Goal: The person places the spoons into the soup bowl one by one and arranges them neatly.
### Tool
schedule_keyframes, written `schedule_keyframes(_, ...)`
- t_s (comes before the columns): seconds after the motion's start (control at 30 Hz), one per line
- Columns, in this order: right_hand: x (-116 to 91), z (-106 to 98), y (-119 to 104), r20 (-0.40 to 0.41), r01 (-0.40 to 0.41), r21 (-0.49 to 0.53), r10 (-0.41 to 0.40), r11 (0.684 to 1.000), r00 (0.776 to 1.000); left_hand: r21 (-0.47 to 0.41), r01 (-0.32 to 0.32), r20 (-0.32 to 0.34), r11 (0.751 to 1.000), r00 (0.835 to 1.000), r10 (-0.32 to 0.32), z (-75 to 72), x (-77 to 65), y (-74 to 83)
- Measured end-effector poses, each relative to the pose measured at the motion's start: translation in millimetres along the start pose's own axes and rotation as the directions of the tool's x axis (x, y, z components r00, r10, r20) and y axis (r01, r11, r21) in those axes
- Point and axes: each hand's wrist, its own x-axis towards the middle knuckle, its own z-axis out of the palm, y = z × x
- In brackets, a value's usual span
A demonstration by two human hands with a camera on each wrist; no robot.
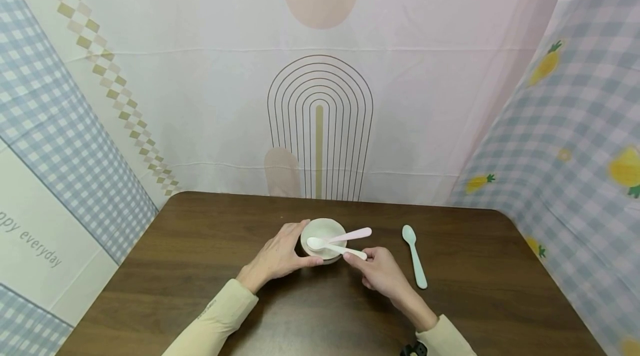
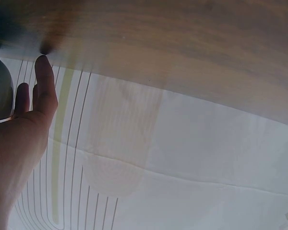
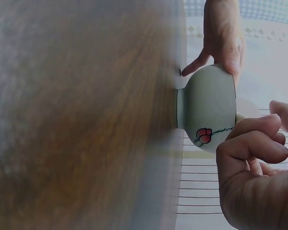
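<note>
A pale round bowl (image 1: 322,228) stands on the table, steadied by my left hand (image 1: 282,253), whose thumb and fingers lie around its side. Between the thumb and fingers of my right hand (image 1: 384,274) is the handle end of a white spoon (image 1: 341,249); its head is over the bowl's opening. A pink spoon (image 1: 358,234) leans in the bowl, its handle sticking out over the right rim and its head hidden. The right wrist view shows the bowl's footed side (image 3: 209,96) with a red painted motif. Only the bowl's dark edge (image 2: 0,91) appears in the left wrist view.
To the right of my right hand, a mint green spoon (image 1: 415,259) lies on the brown wooden table (image 1: 200,267). A patterned white cloth (image 1: 220,111) hangs behind the table, with checked cloths (image 1: 575,167) at the sides.
</note>
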Motion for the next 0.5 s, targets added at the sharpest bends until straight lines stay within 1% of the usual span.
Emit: schedule_keyframes(0.5,-5.8,-5.9,4.5,0.008,0.001,0.003,-0.001,1.000,1.000,0.005,0.004,0.005,1.000,1.000,-0.004,1.1,-0.3,-0.9)
